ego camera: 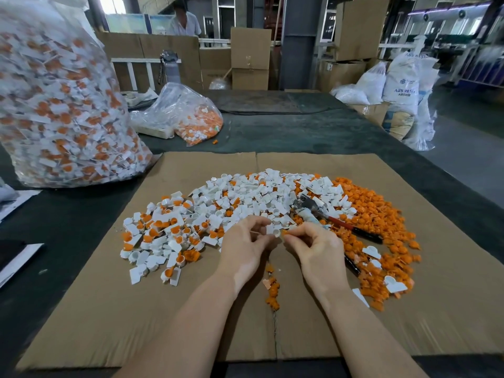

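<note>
Left hand (246, 241) and right hand (313, 246) pinch a white cap (276, 232), partly hidden

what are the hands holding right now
Left hand: closed, pinching a white plastic piece.
Right hand: closed, pinching a small orange piece.

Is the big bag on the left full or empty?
Full: the bag bulges with white and orange parts up to the frame's top edge.
</note>
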The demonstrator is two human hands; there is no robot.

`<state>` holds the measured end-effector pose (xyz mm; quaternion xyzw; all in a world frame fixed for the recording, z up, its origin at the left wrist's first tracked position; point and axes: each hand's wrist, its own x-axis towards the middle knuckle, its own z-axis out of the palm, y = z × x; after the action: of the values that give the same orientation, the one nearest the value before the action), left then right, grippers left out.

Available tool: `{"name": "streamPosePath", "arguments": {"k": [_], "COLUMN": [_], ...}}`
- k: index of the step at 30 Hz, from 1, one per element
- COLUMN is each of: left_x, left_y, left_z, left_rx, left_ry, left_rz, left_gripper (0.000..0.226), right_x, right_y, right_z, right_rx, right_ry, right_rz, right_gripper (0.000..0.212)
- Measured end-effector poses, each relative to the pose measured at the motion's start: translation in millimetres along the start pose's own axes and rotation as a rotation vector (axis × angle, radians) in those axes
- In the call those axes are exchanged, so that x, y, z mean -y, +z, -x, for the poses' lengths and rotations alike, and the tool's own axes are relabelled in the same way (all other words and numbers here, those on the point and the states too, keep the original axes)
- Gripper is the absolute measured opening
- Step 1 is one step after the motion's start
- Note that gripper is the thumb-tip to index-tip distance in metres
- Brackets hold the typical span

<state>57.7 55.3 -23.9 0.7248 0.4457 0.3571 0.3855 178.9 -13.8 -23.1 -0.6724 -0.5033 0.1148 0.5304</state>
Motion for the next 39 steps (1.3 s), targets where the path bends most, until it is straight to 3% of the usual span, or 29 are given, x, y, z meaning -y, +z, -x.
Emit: {"name": "streamPosePath", "arguments": {"k": [5, 9, 22, 33, 39], "left_x": [-0.8, -3.4, -3.4, -5.2, -5.6], "left_y": [-2.5, -1.6, -3.4, -2.3, -4.3], "left_z": [-0.2, 2.2, 7.2, 4.5, 4.7], "left_rx": [0.025, 0.104, 0.122, 0.042, 0.065], "left_ry": [-0.026, -0.04, -0.038, -0.054, -0.024], "left_rz": [0.067, 0.17, 0.169, 0.141, 0.125], "left_gripper": [0.013, 0.007, 0.004, 0.012, 0.014], "right_x": [0.1, -0.3, -0.8, 0.1, 3.2], "right_y": [-0.1, 0.6, 5.0, 2.8, 1.7], "right_z": [-0.6, -0.6, 4.1, 2.0, 2.8], "right_rx": [0.035, 0.024, 0.063, 0.059, 0.059], "right_ry": [0.041, -0.009, -0.18, -0.137, -0.203], "right_rz": [-0.049, 0.064, 0.36, 0.176, 0.146], "right_gripper": [0.016, 0.003, 0.022, 0.009, 0.028]}}
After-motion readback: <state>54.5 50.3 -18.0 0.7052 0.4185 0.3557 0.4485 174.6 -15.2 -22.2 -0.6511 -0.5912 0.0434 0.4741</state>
